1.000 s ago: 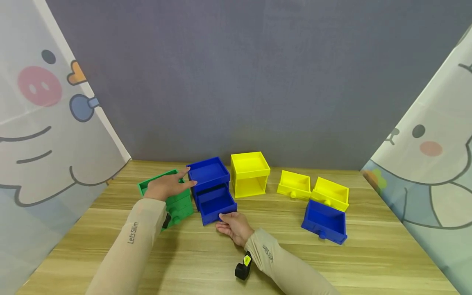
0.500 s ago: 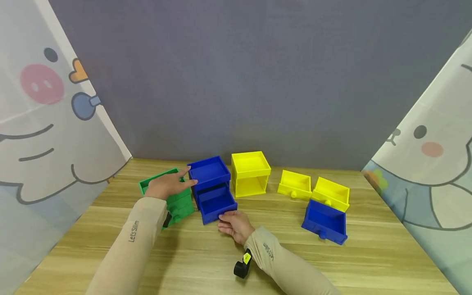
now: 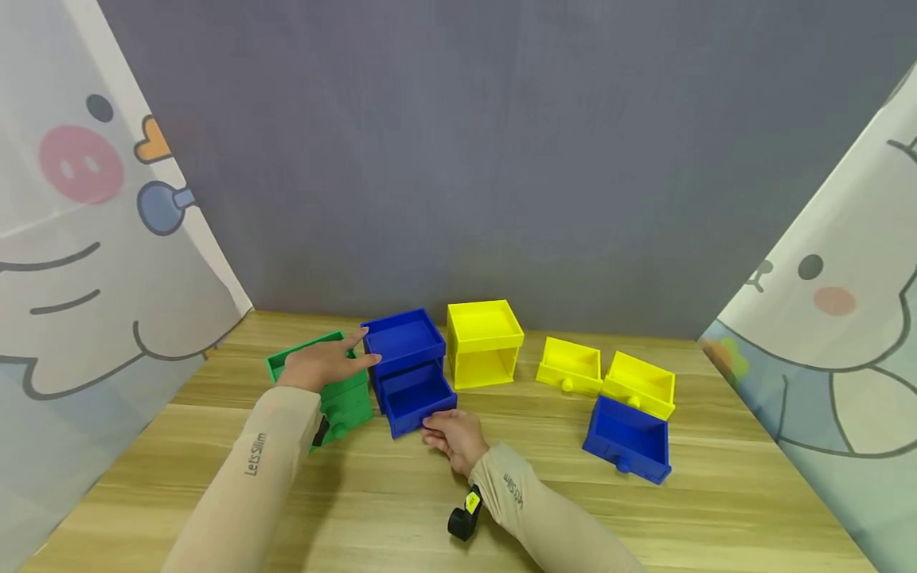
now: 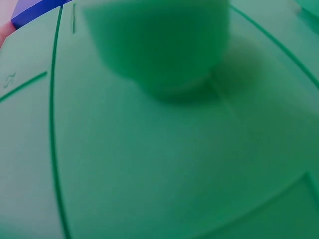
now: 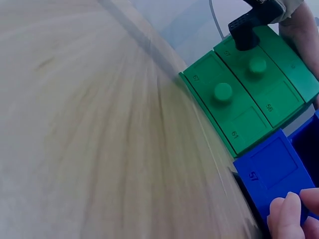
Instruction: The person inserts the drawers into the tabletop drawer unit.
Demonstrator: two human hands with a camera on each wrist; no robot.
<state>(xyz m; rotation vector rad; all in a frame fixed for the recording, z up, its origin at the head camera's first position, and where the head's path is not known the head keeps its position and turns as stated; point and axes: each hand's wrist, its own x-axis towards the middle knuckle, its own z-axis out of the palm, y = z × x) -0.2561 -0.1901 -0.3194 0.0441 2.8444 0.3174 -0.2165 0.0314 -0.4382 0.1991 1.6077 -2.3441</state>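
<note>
My right hand (image 3: 456,438) pinches the front of a blue drawer (image 3: 419,402), at its knob, which the fingers largely hide. This drawer sits partway out of the lower opening of the blue cabinet (image 3: 404,338), and the slot above it is bare. In the right wrist view, fingertips (image 5: 289,214) close on the front of the blue drawer (image 5: 271,169). My left hand (image 3: 322,366) reaches over the green cabinet (image 3: 351,402), thumb and index finger spread at the blue cabinet's left top edge. The left wrist view is filled by the green cabinet (image 4: 164,164) and its blurred knob.
A yellow cabinet (image 3: 487,342) without drawers stands right of the blue one. Further right lie two yellow drawers (image 3: 569,366) and another blue drawer (image 3: 626,438), all on the wooden table (image 3: 401,509). A grey panel (image 3: 473,159) rises behind.
The pinched blue drawer sits very slightly deeper in its cabinet. Both hands keep their grip and place, and the head view has shifted a little.
</note>
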